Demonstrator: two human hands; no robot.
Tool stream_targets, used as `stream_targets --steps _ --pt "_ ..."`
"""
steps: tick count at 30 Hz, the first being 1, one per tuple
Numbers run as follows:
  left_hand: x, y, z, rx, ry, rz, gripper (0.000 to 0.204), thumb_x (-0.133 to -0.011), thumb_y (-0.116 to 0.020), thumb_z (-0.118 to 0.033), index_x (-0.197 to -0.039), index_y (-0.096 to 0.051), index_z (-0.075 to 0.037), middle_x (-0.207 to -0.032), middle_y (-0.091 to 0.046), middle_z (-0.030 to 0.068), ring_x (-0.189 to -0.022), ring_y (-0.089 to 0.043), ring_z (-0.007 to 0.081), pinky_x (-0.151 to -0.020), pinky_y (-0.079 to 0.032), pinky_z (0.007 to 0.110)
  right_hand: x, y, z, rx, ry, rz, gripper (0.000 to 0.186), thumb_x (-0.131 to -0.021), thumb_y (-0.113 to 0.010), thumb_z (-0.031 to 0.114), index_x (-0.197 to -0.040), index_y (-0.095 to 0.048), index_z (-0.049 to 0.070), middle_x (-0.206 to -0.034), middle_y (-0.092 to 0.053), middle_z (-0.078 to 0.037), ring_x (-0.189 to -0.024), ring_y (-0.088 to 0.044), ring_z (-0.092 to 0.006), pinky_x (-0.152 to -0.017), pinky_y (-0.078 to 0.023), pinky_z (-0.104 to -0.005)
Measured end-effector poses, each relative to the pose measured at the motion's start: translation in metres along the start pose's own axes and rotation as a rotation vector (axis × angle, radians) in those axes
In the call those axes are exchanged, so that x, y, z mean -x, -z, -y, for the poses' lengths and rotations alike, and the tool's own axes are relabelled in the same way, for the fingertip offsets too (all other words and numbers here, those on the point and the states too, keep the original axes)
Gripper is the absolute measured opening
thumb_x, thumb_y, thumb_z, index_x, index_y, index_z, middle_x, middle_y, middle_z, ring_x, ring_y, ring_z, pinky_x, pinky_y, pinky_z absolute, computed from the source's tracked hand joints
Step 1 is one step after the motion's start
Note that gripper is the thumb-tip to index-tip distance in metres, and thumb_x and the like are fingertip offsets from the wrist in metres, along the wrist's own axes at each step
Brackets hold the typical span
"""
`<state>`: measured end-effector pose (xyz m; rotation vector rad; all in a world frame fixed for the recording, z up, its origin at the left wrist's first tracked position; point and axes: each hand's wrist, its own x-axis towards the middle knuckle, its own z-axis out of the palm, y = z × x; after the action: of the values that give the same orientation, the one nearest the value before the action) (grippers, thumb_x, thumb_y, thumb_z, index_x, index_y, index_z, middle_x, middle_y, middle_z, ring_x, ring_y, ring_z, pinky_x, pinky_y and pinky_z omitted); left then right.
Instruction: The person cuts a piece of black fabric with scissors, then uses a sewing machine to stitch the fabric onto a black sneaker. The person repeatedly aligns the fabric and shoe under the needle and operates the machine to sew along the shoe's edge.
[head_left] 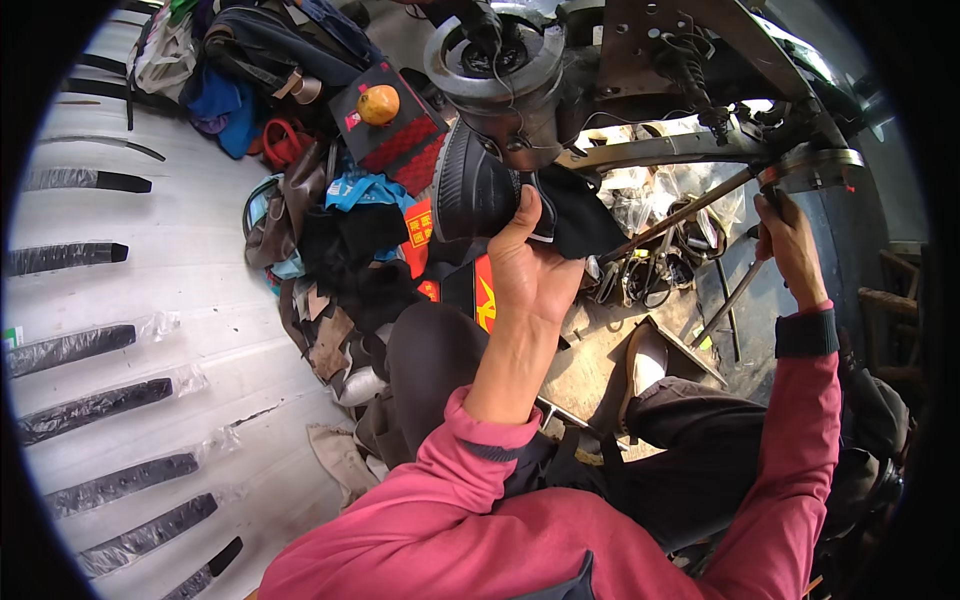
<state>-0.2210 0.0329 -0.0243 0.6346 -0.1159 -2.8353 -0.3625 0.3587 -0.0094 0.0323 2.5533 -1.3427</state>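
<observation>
My left hand (538, 275) is closed round a black shoe (468, 190), thumb pressed on its side. The shoe's ribbed sole edge faces left, and its dark upper part (580, 212) spreads to the right under the round metal head of a sewing machine (510, 95). Where the needle meets the shoe is hidden. At the right, my right hand (795, 250) is wrapped round a dark crank handle (769, 200) just below the machine's metal wheel (815, 170).
Left of the shoe lies a heap of clothes and bags, with a round orange-yellow fruit (378, 104) on a dark box (395, 140). Black strips in plastic hang on the pale wall (220, 300) at left. A metal rod (690, 212) slants below the machine; tangled items (660, 265) lie beneath.
</observation>
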Motion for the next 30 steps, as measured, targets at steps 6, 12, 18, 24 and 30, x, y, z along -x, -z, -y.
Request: stream_targets --steps 6,12,18,24,30 --pt "0.001 0.000 -0.003 -0.043 0.020 0.009 0.034 -0.091 -0.081 -0.013 -0.123 -0.069 -0.010 -0.117 -0.071 0.0028 -0.113 -0.065 0.0221 -0.109 -0.049 0.040 -0.014 0.080 0.020 0.216 0.366 -0.482 0.027 -0.109 -0.060 0.030 -0.116 -0.070 0.006 -0.072 -0.053 0.002 -0.060 -0.047 -0.0065 -0.054 -0.038 -0.0253" --pt "-0.005 0.002 -0.002 -0.008 0.015 0.033 0.046 -0.091 -0.081 -0.015 -0.133 -0.065 -0.004 -0.131 -0.070 0.0085 -0.125 -0.063 0.0288 -0.118 -0.043 0.048 -0.063 0.101 -0.055 0.376 0.113 -0.644 0.026 -0.108 -0.055 0.028 -0.122 -0.064 0.009 -0.078 -0.062 -0.007 -0.068 -0.061 -0.0158 -0.064 -0.049 -0.0331" --pt "-0.005 0.001 -0.002 -0.001 0.008 0.023 0.046 -0.092 -0.080 -0.015 -0.133 -0.065 -0.004 -0.130 -0.070 0.0086 -0.124 -0.063 0.0288 -0.118 -0.043 0.048 -0.032 0.020 -0.049 0.074 -0.156 -0.089 0.030 -0.107 -0.059 0.033 -0.120 -0.062 0.006 -0.067 -0.055 -0.002 -0.053 -0.057 -0.0120 -0.050 -0.044 -0.0298" --pt "-0.002 -0.004 -0.003 -0.030 0.001 0.000 0.039 -0.092 -0.080 -0.012 -0.128 -0.067 -0.007 -0.125 -0.071 0.0061 -0.120 -0.064 0.0257 -0.115 -0.045 0.045 0.001 0.041 0.018 -0.104 0.298 -0.039 0.030 -0.109 -0.059 0.030 -0.117 -0.066 0.002 -0.068 -0.053 0.001 -0.056 -0.051 -0.0068 -0.053 -0.042 -0.0261" --pt "-0.005 -0.006 -0.005 -0.012 0.018 -0.008 0.032 -0.092 -0.079 -0.010 -0.122 -0.069 -0.008 -0.119 -0.072 0.0041 -0.115 -0.065 0.0227 -0.112 -0.048 0.041 -0.048 0.109 -0.022 0.240 0.194 -0.569 0.026 -0.111 -0.056 0.030 -0.117 -0.067 0.007 -0.072 -0.051 0.000 -0.062 -0.047 -0.0085 -0.056 -0.039 -0.0277"
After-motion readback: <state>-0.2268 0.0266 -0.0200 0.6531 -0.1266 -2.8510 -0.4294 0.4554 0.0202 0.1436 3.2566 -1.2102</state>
